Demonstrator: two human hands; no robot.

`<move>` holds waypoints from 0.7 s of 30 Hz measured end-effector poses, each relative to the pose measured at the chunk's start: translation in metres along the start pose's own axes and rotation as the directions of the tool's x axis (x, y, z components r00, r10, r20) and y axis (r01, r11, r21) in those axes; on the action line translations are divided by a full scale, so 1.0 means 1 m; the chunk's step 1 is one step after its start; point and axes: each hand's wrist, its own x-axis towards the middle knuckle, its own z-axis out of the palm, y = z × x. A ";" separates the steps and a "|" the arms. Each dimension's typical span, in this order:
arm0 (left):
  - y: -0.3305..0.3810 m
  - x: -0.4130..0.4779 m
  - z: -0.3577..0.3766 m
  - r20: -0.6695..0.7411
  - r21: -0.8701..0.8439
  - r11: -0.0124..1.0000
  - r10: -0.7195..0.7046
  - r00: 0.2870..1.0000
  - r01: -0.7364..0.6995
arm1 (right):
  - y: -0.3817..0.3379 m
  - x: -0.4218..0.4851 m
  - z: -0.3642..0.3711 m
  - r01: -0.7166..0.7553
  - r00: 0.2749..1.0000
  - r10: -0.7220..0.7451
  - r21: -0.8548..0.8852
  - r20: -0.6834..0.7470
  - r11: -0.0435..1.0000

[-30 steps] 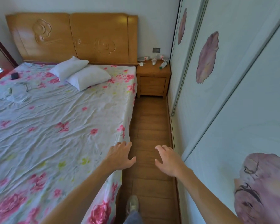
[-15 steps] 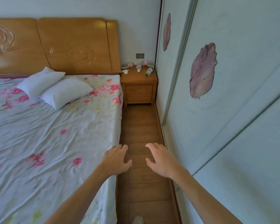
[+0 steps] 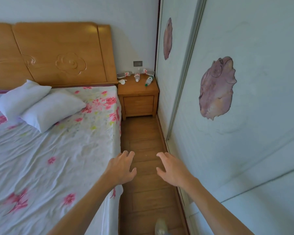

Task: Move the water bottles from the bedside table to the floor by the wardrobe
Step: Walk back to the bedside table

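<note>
Several clear water bottles lie on their sides on the wooden bedside table far ahead: one with a green cap, one with a red label, another red-labelled one at the back left. My left hand and my right hand are stretched out in front of me over the wooden floor, fingers spread, holding nothing. Both hands are far short of the table.
A bed with a floral sheet and two white pillows fills the left. The pale wardrobe with sliding doors lines the right. A narrow wooden floor aisle runs between them to the table. My shoe shows at the bottom.
The view has moved forward along the aisle and turned right; the bedside table looks closer. Both hands stay open and held out in front.
</note>
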 end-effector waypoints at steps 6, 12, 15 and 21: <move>-0.014 0.066 -0.005 0.003 0.015 1.000 -0.004 1.000 0.004 | 0.023 0.068 -0.013 0.011 0.999 -0.013 0.047 0.035 0.999; -0.022 0.154 -0.019 0.003 -0.006 0.999 -0.032 0.999 0.032 | 0.054 0.154 -0.047 0.030 0.999 -0.031 0.058 0.015 0.998; -0.022 0.201 -0.025 0.006 -0.012 0.999 -0.036 0.999 0.036 | 0.076 0.198 -0.066 0.026 1.000 -0.027 0.060 0.014 0.998; -0.030 0.279 -0.035 0.009 -0.016 0.999 -0.052 0.999 0.052 | 0.109 0.272 -0.094 0.031 0.999 -0.032 0.069 0.013 0.997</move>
